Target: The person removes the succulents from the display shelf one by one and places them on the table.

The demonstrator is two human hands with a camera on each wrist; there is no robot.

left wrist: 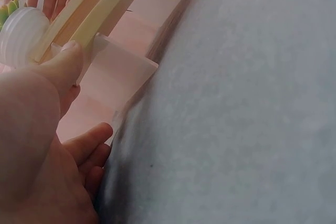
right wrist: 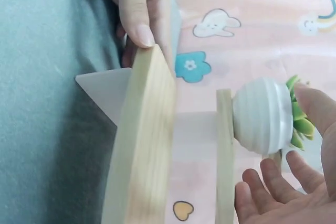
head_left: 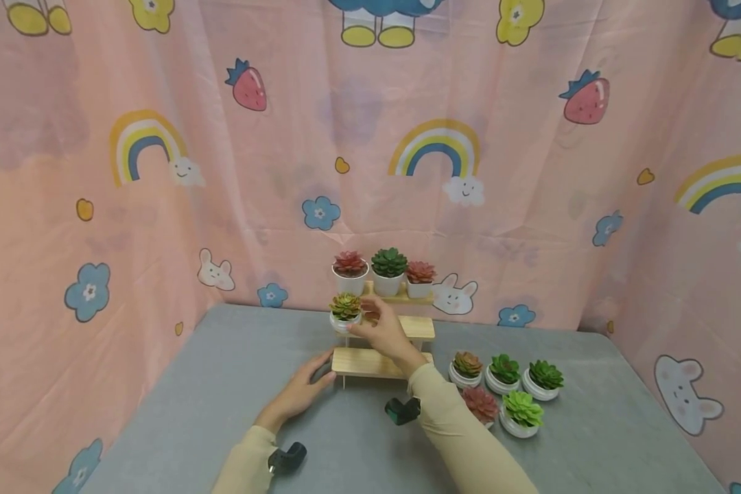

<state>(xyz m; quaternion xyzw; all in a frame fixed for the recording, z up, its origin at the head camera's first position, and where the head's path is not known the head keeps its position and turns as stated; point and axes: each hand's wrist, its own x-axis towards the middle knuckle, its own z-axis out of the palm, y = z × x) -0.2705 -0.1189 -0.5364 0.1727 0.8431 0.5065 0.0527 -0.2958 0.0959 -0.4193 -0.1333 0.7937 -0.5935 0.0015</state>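
On the middle tier, left end, sits the succulent pot — right hand loosely spread beside it; left hand, fingers relaxed, touches the stand. Advised: base flat, stand braced, fingers clear of leaves.

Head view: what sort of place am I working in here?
Probably a staged tabletop setup, perhaps for recording: a cartoon-print curtain hangs behind and beside a grey table holding a tiered stand and potted succulents.

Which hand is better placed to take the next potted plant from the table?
Probably the right hand: the five plants there stand near its forearm. The left hand is farther away, touching the bottom step's left end.
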